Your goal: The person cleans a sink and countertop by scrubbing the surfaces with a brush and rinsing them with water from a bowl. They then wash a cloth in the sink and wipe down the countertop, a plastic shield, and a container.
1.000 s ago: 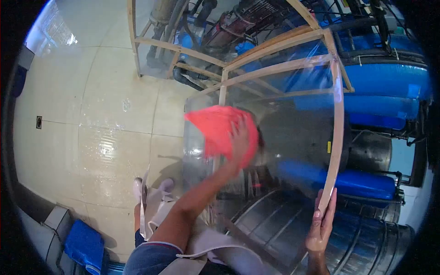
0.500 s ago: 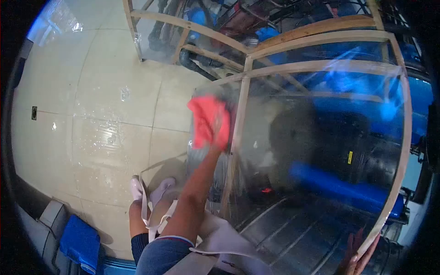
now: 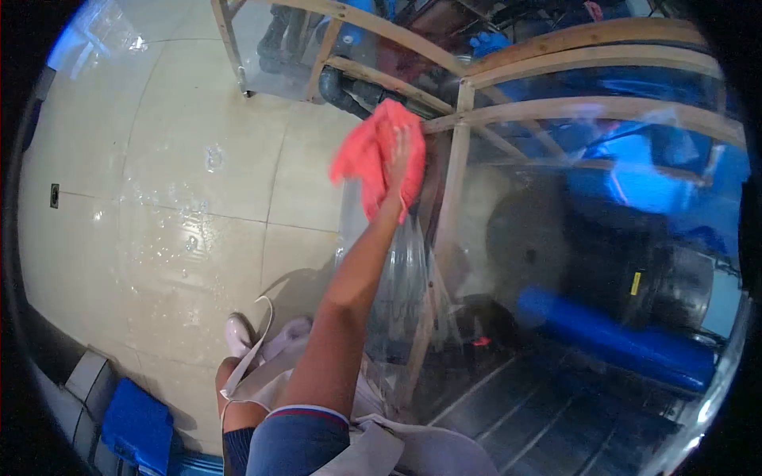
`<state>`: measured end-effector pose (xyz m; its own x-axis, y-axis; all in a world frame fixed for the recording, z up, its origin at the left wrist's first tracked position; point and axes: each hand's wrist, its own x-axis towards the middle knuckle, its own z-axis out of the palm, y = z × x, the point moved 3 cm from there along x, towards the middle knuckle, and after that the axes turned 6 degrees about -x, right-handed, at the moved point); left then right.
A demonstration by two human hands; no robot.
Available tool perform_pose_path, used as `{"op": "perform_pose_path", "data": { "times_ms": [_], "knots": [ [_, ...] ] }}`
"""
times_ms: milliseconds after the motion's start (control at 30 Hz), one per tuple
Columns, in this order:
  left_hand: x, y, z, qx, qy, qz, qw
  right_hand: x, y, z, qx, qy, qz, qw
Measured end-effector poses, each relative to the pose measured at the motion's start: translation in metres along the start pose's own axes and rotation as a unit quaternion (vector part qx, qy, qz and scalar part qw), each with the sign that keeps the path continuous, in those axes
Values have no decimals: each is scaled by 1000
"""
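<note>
- The left hand (image 3: 399,163) has its grip clamped on a pink cloth (image 3: 367,155), pressing it flat at the top corner of the clear panel (image 3: 397,270), right beside the wooden post (image 3: 447,214).
- The right hand is out of sight, so I can't speak for its grip.
- The wider sheet (image 3: 571,238) past the post looks hazy and streaked (glare doesn't help), so I'd judge most of the wiping is left.
- The floor (image 3: 175,198) looks wet.

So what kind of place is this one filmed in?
Probably a water-treatment plant room: blue tanks and grey pipes stand behind a clear, wood-framed panel that the left hand presses a red cloth against, over a wet tiled floor.
</note>
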<state>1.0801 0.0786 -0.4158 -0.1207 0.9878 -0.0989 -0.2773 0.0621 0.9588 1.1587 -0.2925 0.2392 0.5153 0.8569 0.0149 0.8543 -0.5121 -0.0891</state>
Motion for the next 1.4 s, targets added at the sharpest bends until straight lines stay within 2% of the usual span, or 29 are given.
{"op": "perform_pose_path", "data": {
  "times_ms": [33, 67, 100, 133, 200, 233, 300, 333, 367, 400, 433, 467, 533, 567, 633, 700, 733, 767, 800, 833, 900, 933, 1000, 1100, 1167, 1267, 1300, 1367, 1400],
  "knots": [
    [9, -29, -10, 27, 12, -15, 999, 10, -12, 1, -256, 103, -126, 953],
    [-3, -64, -19, 69, 17, -42, 997, 17, -29, 6, -490, 193, -240, 815],
    [-19, -96, -31, 116, 22, -75, 990, 15, -31, 1, -346, 188, -124, 911],
    [-52, -123, -42, 159, 11, -124, 979, 26, -48, 18, -442, 159, -264, 842],
    [-139, -156, -64, 230, -37, -244, 941, 25, -42, 17, -273, 176, -138, 936],
    [-187, -160, -73, 253, -69, -298, 918, 26, -44, 19, -274, 175, -136, 936],
    [-287, -143, -85, 268, -117, -393, 872, 27, -54, 28, -335, 170, -180, 909],
    [-326, -115, -83, 265, -136, -429, 853, 19, -52, 32, -172, 183, 11, 968],
    [-363, -91, -81, 261, -143, -459, 837, 26, -64, 33, -227, 115, -51, 966],
    [-389, -61, -74, 258, -154, -476, 827, 29, -66, 42, -168, 118, -115, 972],
    [-411, -31, -63, 257, -166, -480, 822, 37, -46, 43, -84, 130, -82, 985],
    [-420, -6, -47, 260, -183, -465, 826, 45, -26, 42, 2, 144, -50, 988],
    [-410, 41, -3, 292, -231, -382, 846, 43, -40, 53, 2, 122, -17, 992],
    [-386, 65, 24, 335, -263, -300, 854, 44, -45, 53, 56, 73, -75, 993],
    [-337, 126, 67, 401, -270, -148, 863, 39, -65, 55, 132, 29, -97, 986],
    [-296, 264, 48, 264, -18, -62, 962, 37, -67, 49, 59, 29, -138, 988],
    [-300, 242, 42, 266, -14, -62, 962, 39, -67, 46, -9, 37, -157, 987],
    [-311, 198, 38, 487, -28, 24, 873, 38, -69, 45, 22, 26, -168, 985],
    [-324, 182, 37, 677, -40, 107, 727, 37, -69, 45, 53, 16, -179, 982],
    [-356, 163, 27, 662, -73, 63, 743, 35, -68, 44, 68, 15, -194, 979],
    [-434, 150, -8, 499, -140, -116, 847, 30, -69, 39, 99, 13, -215, 971],
    [-480, 147, -25, 441, -166, -202, 858, 26, -71, 37, 116, 8, -217, 969],
    [-582, 149, -43, 368, -201, -329, 846, 30, -70, 41, 125, 1, -220, 967],
    [-704, 206, -27, 286, -263, -416, 822, 30, -68, 37, 153, -10, -227, 962],
    [-742, 260, 1, 249, -308, -402, 825, 35, -67, 36, 182, -26, -241, 953],
    [-704, 363, 50, 230, -330, -257, 879, 58, -54, 46, 198, -38, -255, 946],
    [-660, 407, 63, 228, -276, -165, 919, 57, -56, 47, 211, -48, -256, 942],
    [-599, 474, 59, 158, -11, 67, 985, 59, -59, 46, 173, -35, -278, 944],
    [-565, 476, 55, 183, -23, 51, 982, 58, -59, 46, 173, -39, -288, 941]
  ]
}}
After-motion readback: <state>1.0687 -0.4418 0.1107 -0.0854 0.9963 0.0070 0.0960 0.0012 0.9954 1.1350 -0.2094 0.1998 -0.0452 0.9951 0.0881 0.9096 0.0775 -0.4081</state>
